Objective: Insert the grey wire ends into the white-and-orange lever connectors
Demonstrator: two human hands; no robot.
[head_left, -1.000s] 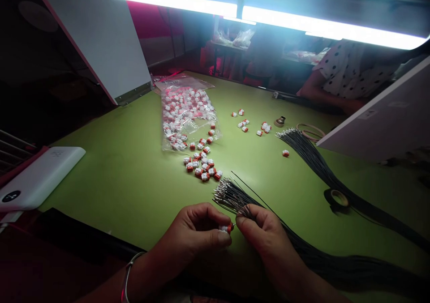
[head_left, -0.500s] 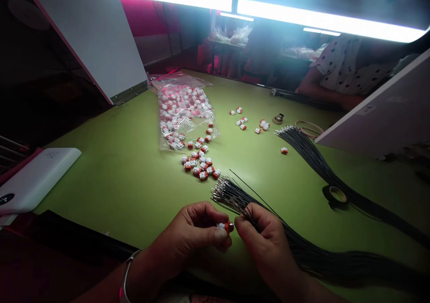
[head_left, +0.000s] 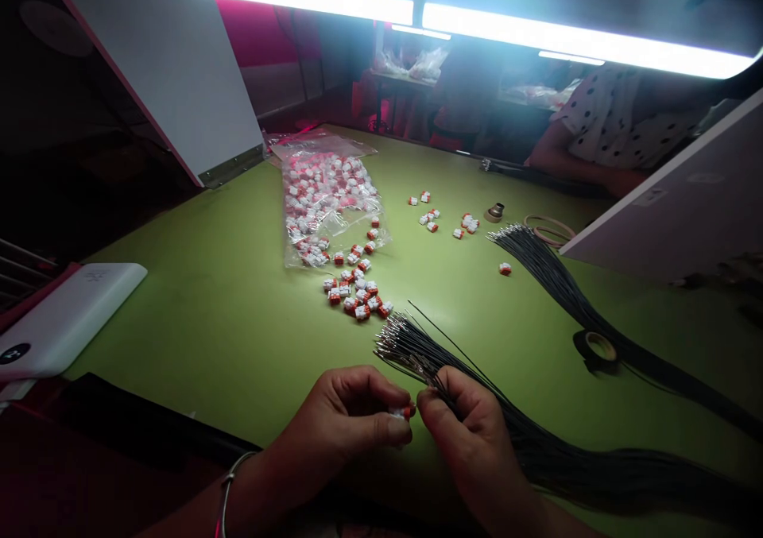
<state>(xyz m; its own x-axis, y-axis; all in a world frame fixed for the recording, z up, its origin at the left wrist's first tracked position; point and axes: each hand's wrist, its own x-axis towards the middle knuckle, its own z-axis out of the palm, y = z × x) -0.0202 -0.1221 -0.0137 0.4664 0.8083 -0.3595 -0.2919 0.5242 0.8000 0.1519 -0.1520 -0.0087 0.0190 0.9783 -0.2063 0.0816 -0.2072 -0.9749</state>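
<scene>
My left hand (head_left: 351,420) pinches a small orange-and-white connector (head_left: 400,412) between thumb and fingers, low in the middle of the view. My right hand (head_left: 465,427) is closed just to its right, its fingertips pinching what seems to be a thin black wire against the connector. Under the right hand lies a bundle of black wires (head_left: 536,443) with bare metal tips (head_left: 396,343) fanned toward the connectors. A loose heap of the same connectors (head_left: 358,293) sits on the green table (head_left: 226,323) beyond my hands.
A clear bag of connectors (head_left: 325,196) lies farther back, with scattered connectors (head_left: 444,218) to its right. A second wire bundle (head_left: 548,272), a tape roll (head_left: 598,348) and rubber rings (head_left: 548,228) are at the right. A white power bank (head_left: 65,315) rests at left. Another person (head_left: 613,125) sits across.
My hands stay together on the connector; they have shifted only slightly, and the view has moved a little.
</scene>
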